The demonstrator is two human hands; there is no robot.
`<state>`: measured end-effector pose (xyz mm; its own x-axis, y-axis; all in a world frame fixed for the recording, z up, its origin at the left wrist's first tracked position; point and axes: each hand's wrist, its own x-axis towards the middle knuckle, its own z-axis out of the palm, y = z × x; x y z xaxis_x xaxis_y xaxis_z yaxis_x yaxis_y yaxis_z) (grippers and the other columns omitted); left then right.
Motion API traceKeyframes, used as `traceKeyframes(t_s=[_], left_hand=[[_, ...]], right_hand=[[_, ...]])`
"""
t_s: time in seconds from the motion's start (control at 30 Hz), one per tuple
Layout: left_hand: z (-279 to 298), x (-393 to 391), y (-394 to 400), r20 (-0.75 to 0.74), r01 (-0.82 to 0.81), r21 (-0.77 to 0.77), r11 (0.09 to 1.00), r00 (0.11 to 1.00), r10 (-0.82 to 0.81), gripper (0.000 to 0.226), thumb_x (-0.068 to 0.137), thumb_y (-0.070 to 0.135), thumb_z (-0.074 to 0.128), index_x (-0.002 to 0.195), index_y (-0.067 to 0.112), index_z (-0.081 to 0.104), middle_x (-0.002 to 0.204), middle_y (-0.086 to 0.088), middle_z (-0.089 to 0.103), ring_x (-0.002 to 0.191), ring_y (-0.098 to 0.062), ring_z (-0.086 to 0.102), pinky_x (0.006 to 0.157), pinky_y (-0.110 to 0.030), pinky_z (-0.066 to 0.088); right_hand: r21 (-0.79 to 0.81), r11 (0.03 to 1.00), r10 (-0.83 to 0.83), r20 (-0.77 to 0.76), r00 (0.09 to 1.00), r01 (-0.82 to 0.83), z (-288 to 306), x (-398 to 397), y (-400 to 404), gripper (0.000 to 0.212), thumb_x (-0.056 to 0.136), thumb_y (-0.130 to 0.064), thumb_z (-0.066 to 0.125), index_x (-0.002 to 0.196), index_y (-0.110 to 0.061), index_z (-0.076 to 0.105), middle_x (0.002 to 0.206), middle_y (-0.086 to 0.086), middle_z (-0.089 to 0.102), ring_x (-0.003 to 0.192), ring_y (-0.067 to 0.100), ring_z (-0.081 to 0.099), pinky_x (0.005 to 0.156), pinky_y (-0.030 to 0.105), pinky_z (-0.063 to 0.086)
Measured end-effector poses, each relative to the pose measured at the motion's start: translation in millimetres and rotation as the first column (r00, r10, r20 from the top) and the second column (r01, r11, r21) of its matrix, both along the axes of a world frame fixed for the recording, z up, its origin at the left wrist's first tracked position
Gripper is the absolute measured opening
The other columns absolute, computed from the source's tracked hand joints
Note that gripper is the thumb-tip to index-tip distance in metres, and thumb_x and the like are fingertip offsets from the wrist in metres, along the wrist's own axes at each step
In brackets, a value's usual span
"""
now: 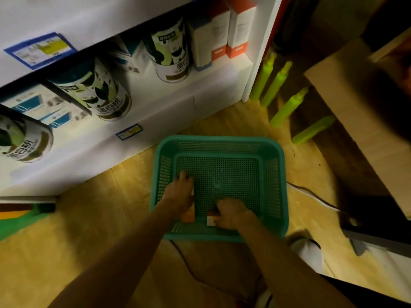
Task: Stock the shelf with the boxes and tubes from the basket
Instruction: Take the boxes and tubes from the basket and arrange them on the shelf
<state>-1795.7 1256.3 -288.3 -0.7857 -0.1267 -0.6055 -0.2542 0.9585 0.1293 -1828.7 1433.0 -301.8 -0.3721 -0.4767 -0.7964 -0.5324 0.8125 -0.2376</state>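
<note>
A green mesh basket [273,152] sits on the wooden floor in front of the white shelf [200,90]. Both my hands are inside it, near its front wall. My left hand [179,192] lies over a white and orange box [189,216], which shows only along the hand's right edge and by the wrist. My right hand [232,213] curls round a second small white and orange box [211,220], whose end sticks out to the left of the fingers. The rest of the basket floor is bare mesh.
The bottom shelf holds green and white tins [171,52], blue and white boxes [44,107] and tall white and orange cartons [240,30] at its right end. Bright green rods [278,83] lean right of the shelf post. A cardboard box [355,107] stands at the right. Cables [311,194] cross the floor.
</note>
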Motion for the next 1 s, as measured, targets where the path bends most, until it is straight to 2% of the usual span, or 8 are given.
traceKeyframes(t_s=[0.17, 0.3, 0.47, 0.57, 0.7, 0.8, 0.87, 1.0], left_hand=[[0, 0, -6, -0.028, -0.031, 0.018, 0.999, 0.999, 0.031, 0.059, 0.088, 0.035, 0.069, 0.138, 0.017, 0.045, 0.139, -0.010, 0.038, 0.120, -0.030, 0.051, 0.092, -0.044, 0.054], [3, 2, -7, -0.058, -0.018, 0.056, 0.998, 0.998, 0.021, 0.060, 0.086, 0.035, 0.071, 0.137, 0.018, 0.044, 0.141, -0.006, 0.044, 0.128, -0.028, 0.047, 0.096, -0.045, 0.052], [5, 5, -5, -0.049, -0.028, 0.068, 0.997, 0.998, 0.032, 0.053, 0.088, 0.033, 0.070, 0.131, 0.017, 0.045, 0.135, -0.007, 0.054, 0.128, -0.029, 0.048, 0.101, -0.044, 0.048], [7, 8, -6, -0.062, -0.059, 0.107, 0.993, 0.996, 0.066, 0.055, 0.087, 0.031, 0.071, 0.133, 0.016, 0.044, 0.137, -0.008, 0.051, 0.125, -0.029, 0.051, 0.100, -0.043, 0.048], [14, 9, -11, -0.080, -0.058, 0.128, 0.990, 0.994, 0.068, 0.054, 0.087, 0.035, 0.070, 0.134, 0.019, 0.050, 0.134, -0.004, 0.050, 0.119, -0.026, 0.055, 0.097, -0.041, 0.050], [26, 6, -18, -0.052, -0.043, 0.144, 0.989, 0.997, 0.050, 0.044, 0.085, 0.034, 0.071, 0.125, 0.020, 0.058, 0.123, -0.002, 0.054, 0.110, -0.024, 0.058, 0.088, -0.036, 0.051], [37, 5, -22, -0.040, -0.008, 0.149, 0.989, 0.999, 0.014, 0.039, 0.083, 0.031, 0.073, 0.119, 0.021, 0.060, 0.119, -0.001, 0.058, 0.107, -0.021, 0.059, 0.087, -0.035, 0.050], [58, 4, -26, -0.063, -0.029, 0.178, 0.984, 0.997, 0.041, 0.032, 0.082, 0.027, 0.075, 0.110, 0.021, 0.062, 0.112, 0.001, 0.065, 0.106, -0.019, 0.061, 0.088, -0.031, 0.046]], right_hand=[[0.000, 0.995, 0.098, -0.077, 0.992, -0.099, -5, 8, -1, 0.042, 0.087, -0.040, 0.063, 0.118, -0.012, 0.059, 0.123, 0.013, 0.053, 0.117, 0.032, 0.047, 0.099, 0.045, 0.042], [-0.080, 0.986, 0.134, -0.136, 0.982, -0.146, -8, 14, 0, 0.039, 0.088, -0.040, 0.062, 0.116, -0.013, 0.061, 0.119, 0.012, 0.055, 0.112, 0.029, 0.051, 0.091, 0.042, 0.046], [-0.102, 0.970, 0.194, -0.219, 0.956, -0.221, -7, 25, -2, 0.042, 0.090, -0.028, 0.062, 0.128, -0.012, 0.055, 0.130, 0.013, 0.051, 0.119, 0.029, 0.049, 0.094, 0.043, 0.044], [-0.159, 0.983, 0.058, -0.183, 0.981, -0.088, -2, 25, -7, 0.027, 0.091, -0.026, 0.061, 0.114, -0.013, 0.061, 0.118, 0.010, 0.059, 0.107, 0.026, 0.057, 0.089, 0.038, 0.048], [-0.295, 0.906, -0.337, -0.067, 0.939, 0.304, 4, 9, -8, 0.019, 0.086, -0.030, 0.066, 0.100, -0.019, 0.061, 0.101, 0.003, 0.066, 0.091, 0.020, 0.063, 0.078, 0.035, 0.055], [-0.373, 0.766, -0.557, 0.022, 0.831, 0.524, 7, 0, -9, 0.021, 0.086, -0.035, 0.066, 0.101, -0.019, 0.063, 0.097, -0.001, 0.069, 0.085, 0.016, 0.065, 0.075, 0.037, 0.057], [-0.425, 0.624, -0.694, 0.085, 0.715, 0.656, 12, -1, -9, 0.024, 0.088, -0.037, 0.066, 0.106, -0.020, 0.065, 0.097, -0.002, 0.070, 0.084, 0.014, 0.065, 0.075, 0.039, 0.058], [-0.432, 0.397, -0.820, 0.230, 0.524, 0.810, 25, -2, -8, 0.048, 0.092, -0.030, 0.067, 0.135, -0.013, 0.054, 0.121, 0.009, 0.065, 0.105, 0.022, 0.064, 0.078, 0.031, 0.055]])
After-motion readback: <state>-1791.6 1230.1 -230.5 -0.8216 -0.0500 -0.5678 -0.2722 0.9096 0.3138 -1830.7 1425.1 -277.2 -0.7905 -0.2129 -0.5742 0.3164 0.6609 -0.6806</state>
